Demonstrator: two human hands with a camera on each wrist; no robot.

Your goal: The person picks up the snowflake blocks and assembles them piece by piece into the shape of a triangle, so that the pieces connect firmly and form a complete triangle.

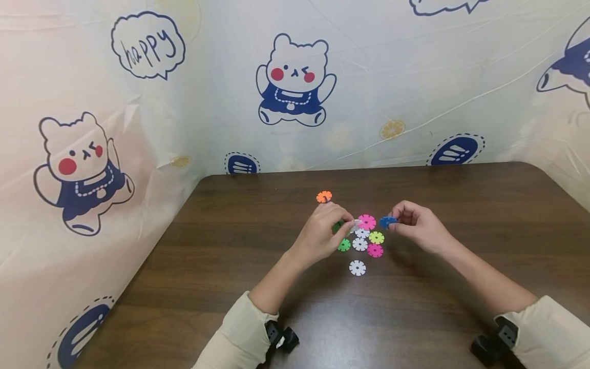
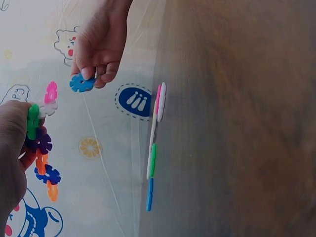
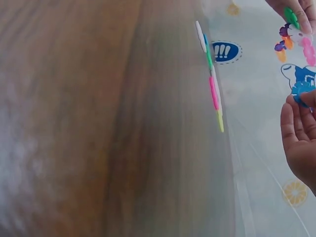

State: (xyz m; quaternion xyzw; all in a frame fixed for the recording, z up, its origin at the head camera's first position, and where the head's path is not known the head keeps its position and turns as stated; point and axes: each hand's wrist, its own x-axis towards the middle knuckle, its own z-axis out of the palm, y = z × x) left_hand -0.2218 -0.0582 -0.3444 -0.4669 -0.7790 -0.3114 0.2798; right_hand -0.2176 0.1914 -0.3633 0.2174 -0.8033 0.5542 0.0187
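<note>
My left hand (image 1: pixel 320 233) pinches a chain of linked notched plastic discs. In the left wrist view a pink disc (image 2: pixel 51 92) ends the chain, joined to a white disc (image 2: pixel 48 108). Green (image 2: pixel 33 121), purple (image 2: pixel 43 142), orange and dark blue discs continue it, down to another orange disc (image 2: pixel 52 190). Between thumb and fingers, my right hand (image 1: pixel 421 225) holds a single blue disc (image 1: pixel 387 222), apart from the chain and a little right of its pink end. The left fingers cover part of the chain in the head view.
Below the hands, several loose discs lie flat on the brown table (image 1: pixel 415 318): a white one (image 1: pixel 357 268) nearest, then pink (image 1: pixel 375 250), yellow (image 1: pixel 376 237) and green (image 1: pixel 343 245). A printed curtain (image 1: pixel 207 102) hangs behind the table.
</note>
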